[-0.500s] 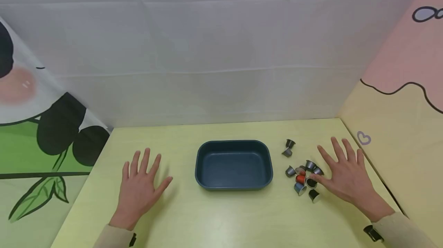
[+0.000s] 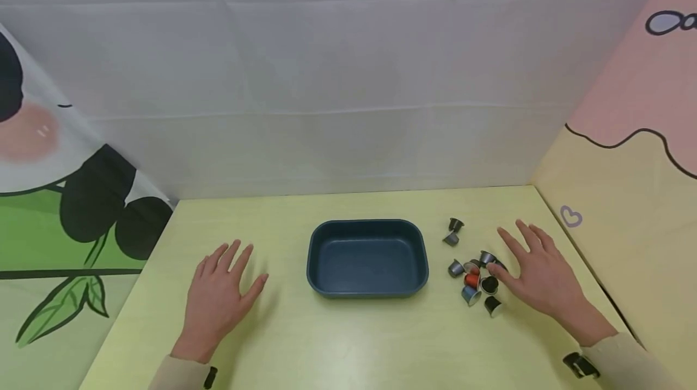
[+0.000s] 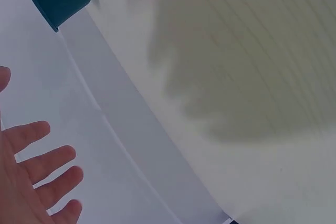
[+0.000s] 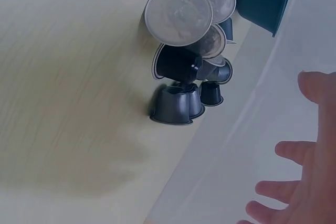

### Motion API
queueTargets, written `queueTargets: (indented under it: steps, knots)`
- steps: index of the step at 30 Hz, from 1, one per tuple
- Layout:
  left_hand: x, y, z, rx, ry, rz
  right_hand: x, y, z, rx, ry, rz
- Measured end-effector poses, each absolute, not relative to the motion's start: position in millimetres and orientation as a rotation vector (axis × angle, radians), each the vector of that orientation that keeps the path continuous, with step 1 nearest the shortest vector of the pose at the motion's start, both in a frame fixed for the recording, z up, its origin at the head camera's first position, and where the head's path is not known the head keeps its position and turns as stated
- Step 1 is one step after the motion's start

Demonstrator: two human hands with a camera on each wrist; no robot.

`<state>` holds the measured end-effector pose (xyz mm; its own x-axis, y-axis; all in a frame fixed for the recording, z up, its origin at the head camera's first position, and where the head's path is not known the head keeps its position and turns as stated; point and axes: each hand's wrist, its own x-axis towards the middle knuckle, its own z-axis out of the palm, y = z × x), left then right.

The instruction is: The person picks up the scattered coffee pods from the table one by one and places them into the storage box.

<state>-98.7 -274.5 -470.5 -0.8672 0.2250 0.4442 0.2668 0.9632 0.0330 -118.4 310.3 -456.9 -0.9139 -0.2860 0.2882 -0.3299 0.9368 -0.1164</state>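
A dark blue rectangular tray (image 2: pixel 367 289) lies on the table, its inside bare. To its right is a loose group of coffee capsules: a red capsule (image 2: pixel 472 280), a blue capsule (image 2: pixel 471 295), a black capsule (image 2: pixel 492 306) and several grey or dark ones. Two dark capsules (image 2: pixel 455 225) sit apart, farther back. My right hand (image 2: pixel 544 275) hovers beside the group with fingers spread, its thumb overlapping a grey capsule in the head view. In the right wrist view that hand (image 4: pixel 310 177) is apart from the capsules. Left of the tray, my left hand (image 2: pixel 215 305) hovers, fingers spread, holding nothing.
The pale yellow table (image 2: pixel 294 341) meets a white cloth backdrop (image 2: pixel 348 148) at its far edge. Printed panels stand at both sides, the right one (image 2: pixel 626 214) close to my right hand.
The fingers of both hands have bent slightly and their fingertips have lowered a little. The tray and capsules have stayed in place.
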Motion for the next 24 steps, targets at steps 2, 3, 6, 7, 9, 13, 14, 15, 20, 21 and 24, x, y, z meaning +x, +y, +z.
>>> queueTargets:
  steps: [2,3,6,7,9,13,14,15,20,21,24]
  knots:
    - [-98.5,-272.6,-471.8,-0.356,-2.635,-0.174,-117.4,309.0,-458.0,0.426,-2.839,0.272]
    - [-98.5,-271.5,-472.5,-0.356,-2.621,-0.197,-117.0,308.4,-458.7,0.411,-2.848,0.289]
    - [-98.7,-267.7,-474.2,-0.346,-2.588,-0.269,-115.5,307.2,-461.0,0.364,-2.891,0.353]
    - [-98.9,-266.4,-474.9,-0.34,-2.58,-0.294,-115.0,307.1,-462.7,0.353,-2.9,0.376]
    - [-99.1,-263.2,-476.5,-0.319,-2.579,-0.339,-113.8,306.8,-466.5,0.334,-2.915,0.416]
    - [-97.7,-254.5,-477.2,-0.25,-2.623,-0.451,-111.1,305.3,-474.6,0.31,-2.917,0.494]
    - [-97.1,-252.1,-477.1,-0.23,-2.645,-0.485,-110.4,304.4,-476.0,0.301,-2.923,0.51]
    - [-96.7,-249.6,-476.5,-0.209,-2.669,-0.52,-109.7,303.6,-477.4,0.29,-2.929,0.525]
    - [-97.9,-237.9,-478.5,-0.164,-2.773,-0.697,-106.8,300.3,-484.8,0.218,-2.948,0.579]
    - [-98.4,-235.4,-479.9,-0.163,-2.782,-0.735,-106.3,299.7,-486.0,0.204,-2.947,0.591]
    - [-99.5,-227.6,-486.0,-0.165,-2.785,-0.882,-104.6,297.7,-489.2,0.178,-2.938,0.627]
